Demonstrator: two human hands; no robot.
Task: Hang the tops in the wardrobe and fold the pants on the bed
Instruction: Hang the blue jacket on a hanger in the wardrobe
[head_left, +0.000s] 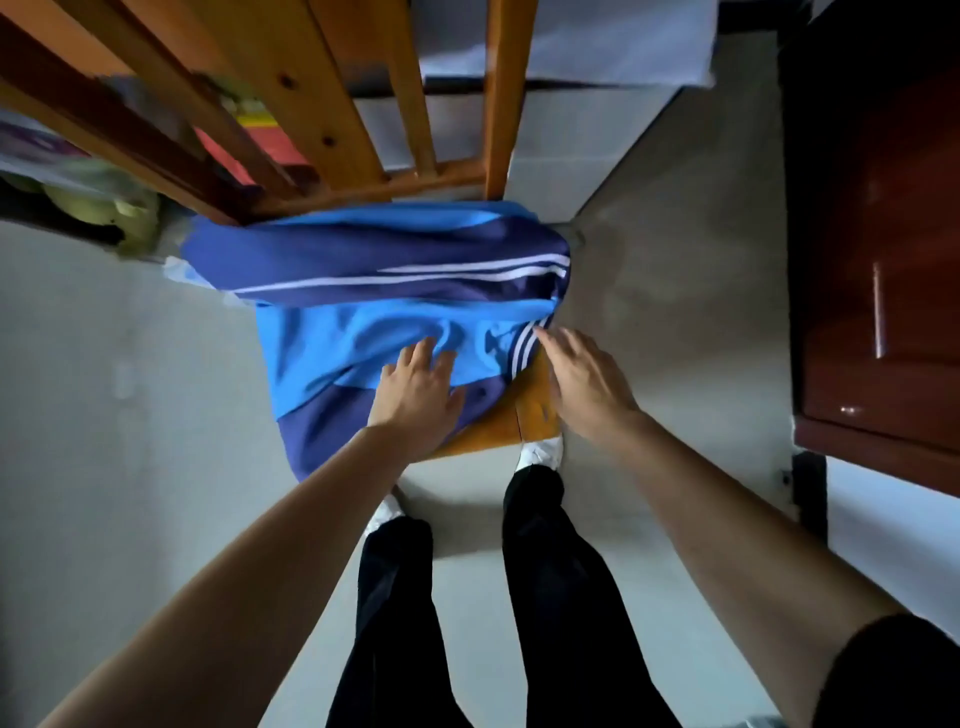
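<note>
Two bare forearms reach up from the lower corners toward the middle of the frame. Left hand lies flat on the blue clothes, fingers spread and holding nothing. Right hand hovers just right of the pile, fingers loosely extended, fingertips touching its white-striped edge. These light and dark blue garments are heaped on a wooden chair at center, above the person's black trousers.
</note>
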